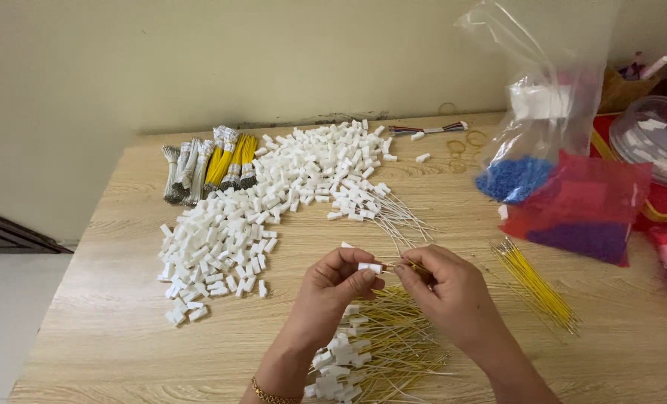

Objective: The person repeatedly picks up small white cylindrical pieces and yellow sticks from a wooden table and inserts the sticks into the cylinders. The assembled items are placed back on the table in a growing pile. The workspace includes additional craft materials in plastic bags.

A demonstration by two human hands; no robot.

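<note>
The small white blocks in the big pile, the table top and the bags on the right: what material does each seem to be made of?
The white blocks look like moulded plastic: matte, uniform white, sharp-edged and identical. The table top shows pale wood grain with a smooth, even surface, so probably printed laminate rather than solid wood. The clear bag and the red bag look like thin plastic film: see-through, glossy and creased.

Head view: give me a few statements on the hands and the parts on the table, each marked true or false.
1. The left hand pinches a small white connector. True.
2. The right hand lies flat on the table. False: it is raised, its fingertips meeting the connector.
3. The big pile of white connectors lies left of the hands. True.
4. The loose yellow wires lie left of the hands. False: they lie to the right.
5. The clear bag holds blue pieces. True.
</note>
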